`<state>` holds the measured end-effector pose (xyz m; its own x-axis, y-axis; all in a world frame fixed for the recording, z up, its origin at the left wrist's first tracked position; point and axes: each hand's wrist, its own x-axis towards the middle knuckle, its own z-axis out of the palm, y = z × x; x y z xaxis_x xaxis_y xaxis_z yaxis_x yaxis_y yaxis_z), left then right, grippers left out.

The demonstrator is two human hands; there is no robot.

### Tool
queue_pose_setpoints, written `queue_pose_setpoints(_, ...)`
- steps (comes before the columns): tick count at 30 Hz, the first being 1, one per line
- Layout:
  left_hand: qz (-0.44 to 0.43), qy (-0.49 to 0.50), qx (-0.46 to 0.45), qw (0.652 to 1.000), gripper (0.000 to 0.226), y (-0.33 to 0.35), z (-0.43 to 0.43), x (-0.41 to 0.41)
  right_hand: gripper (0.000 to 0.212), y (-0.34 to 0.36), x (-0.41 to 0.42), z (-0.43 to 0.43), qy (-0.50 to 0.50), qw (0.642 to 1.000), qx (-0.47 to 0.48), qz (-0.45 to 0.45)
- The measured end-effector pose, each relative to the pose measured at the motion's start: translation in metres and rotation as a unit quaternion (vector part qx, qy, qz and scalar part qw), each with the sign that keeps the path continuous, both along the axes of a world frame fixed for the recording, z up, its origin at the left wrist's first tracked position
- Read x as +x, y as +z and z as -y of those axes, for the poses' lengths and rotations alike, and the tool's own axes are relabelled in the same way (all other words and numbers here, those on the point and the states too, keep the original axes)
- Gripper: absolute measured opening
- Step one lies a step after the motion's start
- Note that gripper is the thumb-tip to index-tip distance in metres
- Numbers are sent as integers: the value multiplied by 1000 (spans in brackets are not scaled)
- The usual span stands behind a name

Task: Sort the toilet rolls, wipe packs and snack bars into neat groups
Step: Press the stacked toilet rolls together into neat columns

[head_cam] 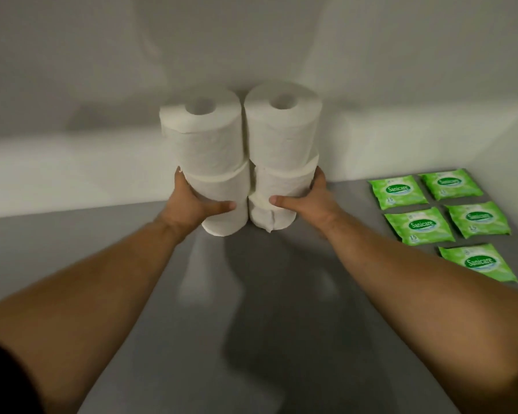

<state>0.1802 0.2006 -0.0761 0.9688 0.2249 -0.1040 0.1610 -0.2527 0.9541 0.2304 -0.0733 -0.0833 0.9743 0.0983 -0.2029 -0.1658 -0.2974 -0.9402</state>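
Two stacks of white toilet rolls stand side by side on the grey surface [132, 249], each two rolls high. My left hand [192, 201] grips the bottom left roll [222, 189], under the top left roll [202, 130]. My right hand [308, 198] grips the bottom right roll [281, 183], which carries the top right roll [283, 124]. Both stacks lean slightly away from me toward the white wall. Several green wipe packs [416, 225] lie flat in rows at the right. No snack bars are in view.
A white wall [102, 85] rises right behind the rolls, with a white ledge [57, 162] along its foot at the left. The wipe packs reach close to the surface's right edge.
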Motion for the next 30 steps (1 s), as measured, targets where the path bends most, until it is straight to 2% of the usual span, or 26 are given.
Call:
queue_pose_setpoints(6, 17, -28, -38, 999, 116, 1, 3, 16, 131, -6, 11, -7, 10, 999, 30, 18)
queue_pose_setpoints(15, 16, -61, -32, 997, 109, 7, 20, -4, 127, -10, -23, 11, -34, 998, 1, 48)
queue_pose_setpoints(21, 12, -123, -16, 992, 113, 9, 56, -38, 98, -6, -83, 53, -61, 992, -6, 106)
queue_pose_setpoints(27, 7, -164, -3, 986, 113, 7, 100, -78, 114, -8, -147, 101, -102, 992, 19, 79)
queue_pose_setpoints(30, 9, -176, 0, 984, 115, 6, 119, -96, 113, -11, -175, 120, -114, 991, 24, 70)
